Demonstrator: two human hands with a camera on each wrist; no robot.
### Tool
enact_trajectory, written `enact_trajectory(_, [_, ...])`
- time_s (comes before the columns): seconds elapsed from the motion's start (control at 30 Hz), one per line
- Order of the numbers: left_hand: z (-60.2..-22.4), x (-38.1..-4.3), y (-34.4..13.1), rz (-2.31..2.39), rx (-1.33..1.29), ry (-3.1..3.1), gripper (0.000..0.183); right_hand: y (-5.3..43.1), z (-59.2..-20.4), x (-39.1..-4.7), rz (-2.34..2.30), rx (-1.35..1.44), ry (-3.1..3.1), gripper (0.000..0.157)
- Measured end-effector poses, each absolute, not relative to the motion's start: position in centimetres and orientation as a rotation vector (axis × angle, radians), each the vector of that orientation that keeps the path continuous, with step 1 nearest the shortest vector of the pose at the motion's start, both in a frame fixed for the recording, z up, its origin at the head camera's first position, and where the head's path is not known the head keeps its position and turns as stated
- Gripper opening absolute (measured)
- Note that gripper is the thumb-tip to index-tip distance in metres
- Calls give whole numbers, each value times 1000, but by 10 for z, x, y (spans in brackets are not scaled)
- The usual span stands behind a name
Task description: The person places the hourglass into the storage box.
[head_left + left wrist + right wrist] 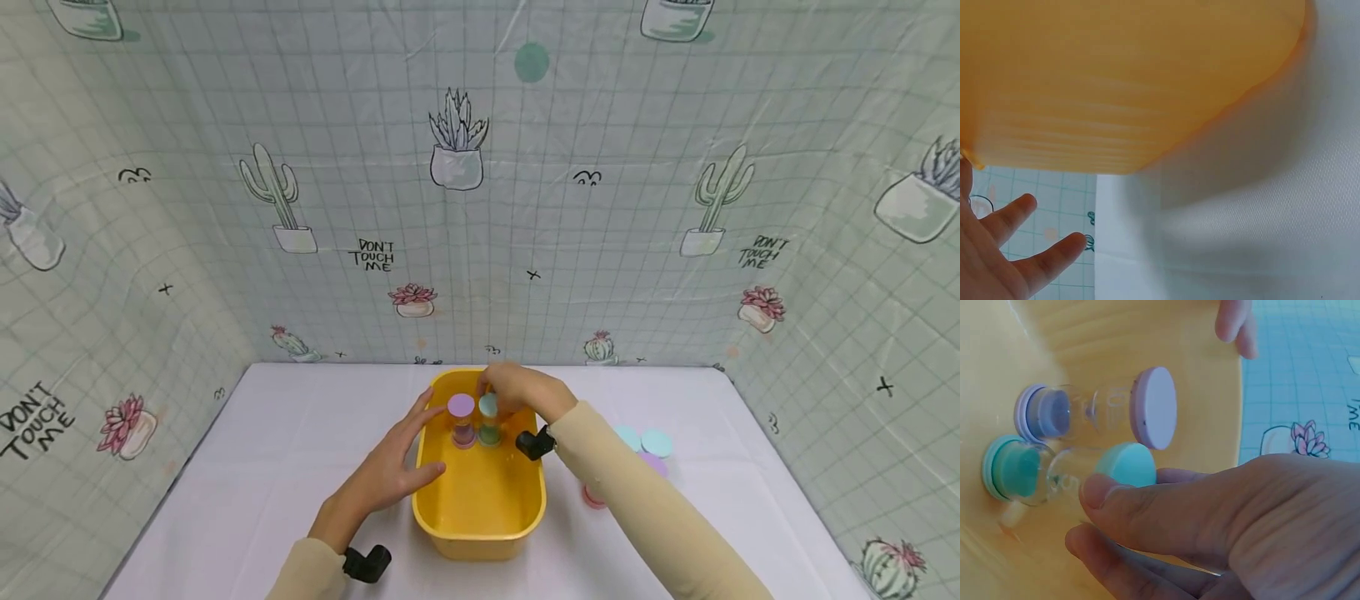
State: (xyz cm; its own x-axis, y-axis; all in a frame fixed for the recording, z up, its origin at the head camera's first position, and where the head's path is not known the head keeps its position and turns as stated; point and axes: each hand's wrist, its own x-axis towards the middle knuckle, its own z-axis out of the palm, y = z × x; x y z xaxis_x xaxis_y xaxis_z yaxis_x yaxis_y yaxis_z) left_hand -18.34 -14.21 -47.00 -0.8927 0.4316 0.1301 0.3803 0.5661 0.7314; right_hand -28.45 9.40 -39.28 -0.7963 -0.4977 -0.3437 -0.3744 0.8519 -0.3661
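The right hand (527,390) pinches the green timer (489,421), which stands upright just right of the purple timer (462,421), while the left hand (384,469) has fingers spread beside the bin (480,500).

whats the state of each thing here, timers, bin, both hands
Purple sand timer: upright in the bin, sand in its lower bulb
Teal sand timer: upright beside it, sand in its lower bulb
Yellow bin: upright, open-topped
Left hand: fingers spread, at the bin's left side
Right hand: holds the teal timer
Round caps: outside the bin, partly hidden by the right sleeve
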Motion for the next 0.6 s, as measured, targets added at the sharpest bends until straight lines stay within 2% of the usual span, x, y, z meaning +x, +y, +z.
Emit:
enact_trajectory(0.17, [-472,-182,-140,1276,721,2714,75,104,-381,-281,-426,-703,2603,36])
enact_trajectory(0.4, [-473,-181,-138,1263,700,2713,75,134,-360,-275,-645,-871,2593,32])
enact_trajectory(0.6, [-472,-180,-139,1262,683,2742,76,171,-348,-272,-795,-840,2673,36])
